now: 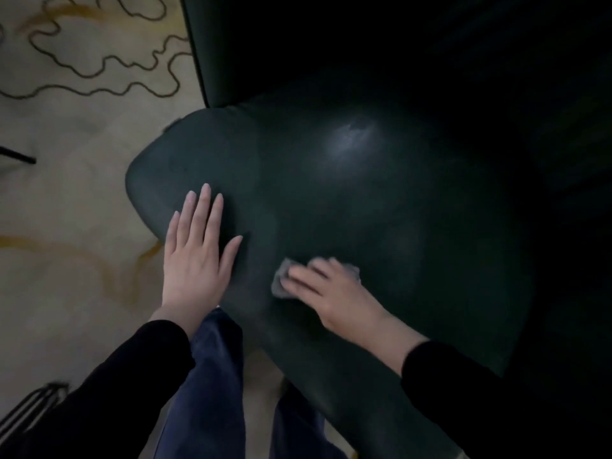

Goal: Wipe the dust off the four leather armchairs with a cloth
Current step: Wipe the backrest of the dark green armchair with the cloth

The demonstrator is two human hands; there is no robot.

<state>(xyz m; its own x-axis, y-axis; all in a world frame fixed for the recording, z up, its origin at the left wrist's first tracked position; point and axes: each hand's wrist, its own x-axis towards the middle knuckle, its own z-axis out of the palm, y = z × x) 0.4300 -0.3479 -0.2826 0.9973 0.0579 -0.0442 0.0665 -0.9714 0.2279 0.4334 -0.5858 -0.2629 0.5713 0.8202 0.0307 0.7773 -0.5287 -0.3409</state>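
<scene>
Right hand (334, 293): laid palm-down on the cloth (280, 283), fingers stretched out across it and pressing it onto the armchair (347, 193). The fingers are blurred; no curl or pinch can be made out, so the hand is recorded as flat and pressing, not clenched.

Cloth: small, grey, crumpled. It lies under the right hand's fingers, on the front part of the armchair's seat. One corner shows past the fingertips on the side toward the left hand, and another edge shows beyond the knuckles.

Left hand (195, 256): released, holding nothing. It rests flat on the front left corner of the armchair's seat, fingers straight and close together, thumb spread to the side. It lies just beside the cloth without touching it.

Armchair: dark green leather with a rounded seat cushion. A pale patch of reflected light (351, 140) sits on the seat further back than both hands. The rear and right side of the armchair are in deep shadow; detail there cannot be judged.

Person: black sleeves (132, 376) on both arms; dark blue trousers (212, 376) stand against the armchair's front edge.

Surroundings: a pale carpet (66, 200) with dark wavy lines and ochre marks lies to the left of the armchair. A thin dark rod (18, 157) lies on the carpet, well apart from the armchair.
</scene>
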